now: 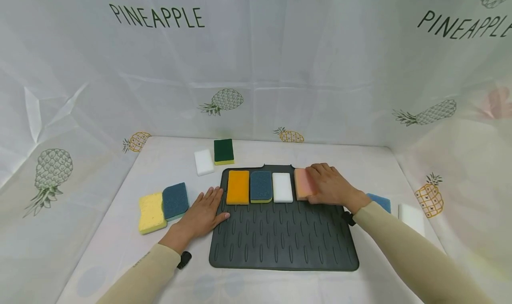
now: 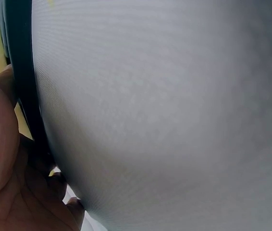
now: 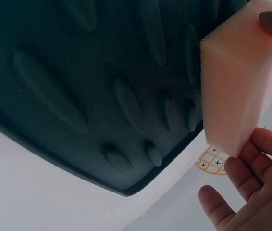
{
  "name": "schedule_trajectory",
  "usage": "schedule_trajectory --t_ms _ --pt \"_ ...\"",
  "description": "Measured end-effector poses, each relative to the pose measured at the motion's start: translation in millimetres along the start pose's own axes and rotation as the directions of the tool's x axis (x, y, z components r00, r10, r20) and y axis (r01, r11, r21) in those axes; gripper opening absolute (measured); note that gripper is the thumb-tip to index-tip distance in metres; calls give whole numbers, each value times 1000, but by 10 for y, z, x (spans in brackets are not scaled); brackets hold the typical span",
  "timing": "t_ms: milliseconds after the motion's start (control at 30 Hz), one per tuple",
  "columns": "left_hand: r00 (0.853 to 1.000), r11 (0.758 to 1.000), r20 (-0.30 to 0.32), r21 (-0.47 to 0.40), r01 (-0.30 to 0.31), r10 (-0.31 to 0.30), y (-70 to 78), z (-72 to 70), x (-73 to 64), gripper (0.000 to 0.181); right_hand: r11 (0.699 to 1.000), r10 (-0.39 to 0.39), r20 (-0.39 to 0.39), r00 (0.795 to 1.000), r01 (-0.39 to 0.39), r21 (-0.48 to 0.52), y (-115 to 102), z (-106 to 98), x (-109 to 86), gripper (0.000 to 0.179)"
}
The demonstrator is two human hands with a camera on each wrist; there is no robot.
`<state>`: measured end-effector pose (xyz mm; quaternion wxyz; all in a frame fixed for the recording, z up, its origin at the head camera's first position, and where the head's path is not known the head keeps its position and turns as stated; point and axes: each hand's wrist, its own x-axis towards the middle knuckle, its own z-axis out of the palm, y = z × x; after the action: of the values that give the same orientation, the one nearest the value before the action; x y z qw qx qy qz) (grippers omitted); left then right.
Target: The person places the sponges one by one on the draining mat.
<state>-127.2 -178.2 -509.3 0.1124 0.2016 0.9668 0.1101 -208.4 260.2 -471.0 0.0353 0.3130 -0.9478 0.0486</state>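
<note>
head view, with both wrist views: a pale pink sponge lies near the upper right corner of a dark ridged drying mat, gripped by the right hand; the right wrist view shows the thumb on one face and fingers against the opposite side. to its left, in one row along the top of the mat, are a white sponge, a blue-topped scouring sponge and an orange sponge. the left hand, fingers extended and grasping no sponge, rests at the mat's left edge. left of this hand, a yellow sponge touches a dark blue scouring sponge. beyond the mat's upper left corner lie a second white sponge and a dark green scouring sponge with a yellow base. right of the mat are a blue sponge, partly hidden by the right arm, and a white block. behind hangs a pineapple-printed sheet.
</note>
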Motion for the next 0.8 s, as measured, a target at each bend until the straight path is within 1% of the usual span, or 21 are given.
schedule_trajectory --t_ms 333,800 --pt "1000 1000 12 -9 5 -5 -7 -7 3 88 1000 9 63 998 -9 4 -41 -6 20 86" --pt "1000 1000 8 -12 3 -3 -7 -33 -2 86 1000 23 98 995 -23 5 -58 -16 41 87"
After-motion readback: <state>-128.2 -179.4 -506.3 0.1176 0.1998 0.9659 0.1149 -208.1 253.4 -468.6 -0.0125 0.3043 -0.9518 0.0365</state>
